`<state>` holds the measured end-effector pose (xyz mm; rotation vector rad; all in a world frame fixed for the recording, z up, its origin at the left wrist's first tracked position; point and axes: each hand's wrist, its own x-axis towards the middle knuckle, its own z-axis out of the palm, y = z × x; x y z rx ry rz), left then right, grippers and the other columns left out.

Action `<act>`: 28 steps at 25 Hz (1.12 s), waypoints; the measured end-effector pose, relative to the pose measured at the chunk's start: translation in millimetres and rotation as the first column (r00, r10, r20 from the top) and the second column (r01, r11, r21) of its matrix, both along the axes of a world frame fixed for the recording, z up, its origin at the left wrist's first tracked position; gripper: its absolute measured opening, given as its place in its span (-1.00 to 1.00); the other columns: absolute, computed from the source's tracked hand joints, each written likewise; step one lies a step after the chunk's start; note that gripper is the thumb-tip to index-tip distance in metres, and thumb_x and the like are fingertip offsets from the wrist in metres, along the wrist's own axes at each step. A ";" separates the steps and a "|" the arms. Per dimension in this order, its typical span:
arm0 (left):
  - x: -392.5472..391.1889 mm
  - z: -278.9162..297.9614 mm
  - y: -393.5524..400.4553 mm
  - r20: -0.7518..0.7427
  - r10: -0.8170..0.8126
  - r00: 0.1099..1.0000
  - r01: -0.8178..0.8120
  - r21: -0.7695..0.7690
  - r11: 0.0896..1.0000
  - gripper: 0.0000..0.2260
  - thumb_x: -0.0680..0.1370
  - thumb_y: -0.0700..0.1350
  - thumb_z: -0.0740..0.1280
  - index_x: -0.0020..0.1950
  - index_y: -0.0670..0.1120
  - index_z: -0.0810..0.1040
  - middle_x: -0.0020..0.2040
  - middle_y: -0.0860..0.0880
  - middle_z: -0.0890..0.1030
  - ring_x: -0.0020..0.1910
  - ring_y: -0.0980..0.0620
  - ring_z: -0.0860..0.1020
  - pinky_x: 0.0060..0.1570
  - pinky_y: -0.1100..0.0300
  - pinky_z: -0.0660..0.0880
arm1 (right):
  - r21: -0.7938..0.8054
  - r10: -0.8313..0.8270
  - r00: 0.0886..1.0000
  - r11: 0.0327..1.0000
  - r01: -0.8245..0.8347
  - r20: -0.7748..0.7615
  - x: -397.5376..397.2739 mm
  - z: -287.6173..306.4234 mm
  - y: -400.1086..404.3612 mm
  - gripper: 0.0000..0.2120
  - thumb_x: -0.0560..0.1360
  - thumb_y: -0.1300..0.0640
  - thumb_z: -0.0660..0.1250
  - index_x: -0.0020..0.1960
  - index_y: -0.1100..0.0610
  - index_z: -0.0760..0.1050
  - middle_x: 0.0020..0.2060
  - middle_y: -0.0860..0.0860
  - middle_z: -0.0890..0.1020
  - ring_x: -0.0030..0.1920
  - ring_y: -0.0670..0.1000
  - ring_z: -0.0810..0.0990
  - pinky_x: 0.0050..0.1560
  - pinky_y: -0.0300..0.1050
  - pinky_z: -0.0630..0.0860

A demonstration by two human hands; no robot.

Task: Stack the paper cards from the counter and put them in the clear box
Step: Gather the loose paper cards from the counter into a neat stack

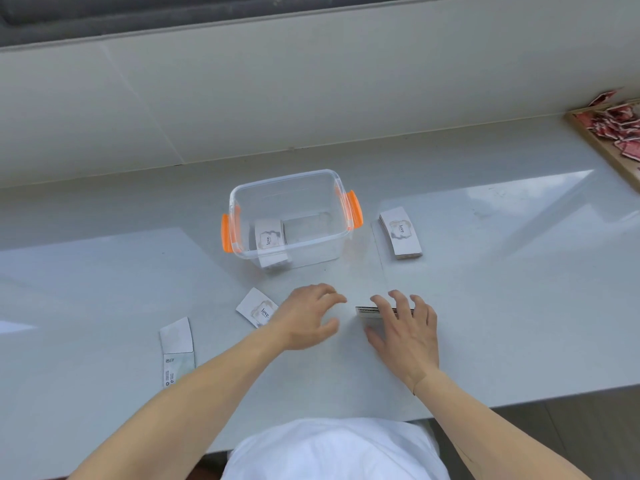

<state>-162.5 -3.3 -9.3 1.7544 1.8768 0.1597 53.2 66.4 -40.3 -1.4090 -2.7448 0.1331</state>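
While my right hand pins a small pile near the counter edge, I'm squaring up the cards before they go in the box.

My right hand (pixel 405 330) lies flat on that near pile (pixel 367 312), fingers spread over it and thumb at its near side, pressing more than gripping; my left hand (pixel 306 318) hovers open and empty just beside it, fingers loosely curled. To do this well, I reckon I bring the left palm against the free edge and tap the edges flush before lifting. A loose card (pixel 257 307) sits just left of my left hand, another card (pixel 176 351) well left near the edge, and a second stack (pixel 401 232) rests right of the clear box (pixel 341 216). The box already holds one stack (pixel 271 242) against its left wall, so there's room on the right.
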 end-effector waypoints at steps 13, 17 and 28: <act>-80.5 -1.2 -45.8 -0.355 -0.137 0.925 0.085 -0.158 0.984 -0.58 0.48 0.09 0.33 0.31 0.06 0.36 0.24 0.00 0.40 0.23 -0.06 0.40 0.25 0.07 0.31 | -0.021 -0.007 1.000 1.000 0.007 0.015 -6.0 1.3 9.3 -0.44 0.41 -0.20 0.35 0.35 -0.06 0.34 0.29 0.09 0.47 0.27 0.35 0.36 0.23 0.22 0.32; -83.1 -1.2 -52.7 -0.302 0.048 0.952 -0.092 -0.134 0.987 -0.66 0.52 0.06 0.33 0.23 0.03 0.36 0.09 -0.01 0.37 0.06 -0.07 0.41 0.14 0.01 0.37 | -0.021 0.009 1.000 1.000 -0.009 -0.002 -5.4 1.2 12.2 -0.45 0.39 -0.19 0.38 0.33 -0.06 0.37 0.28 0.10 0.49 0.26 0.35 0.38 0.22 0.23 0.33; -31.2 6.5 -12.1 -0.080 0.271 0.959 -0.254 0.179 0.951 -0.78 0.61 -0.12 0.18 0.24 0.02 0.46 0.10 -0.03 0.55 -0.04 -0.15 0.55 -0.19 -0.01 0.51 | -0.018 0.008 1.000 1.000 -0.008 -0.020 -4.7 2.1 7.6 -0.46 0.40 -0.20 0.36 0.31 -0.05 0.37 0.30 0.08 0.48 0.28 0.34 0.37 0.25 0.22 0.31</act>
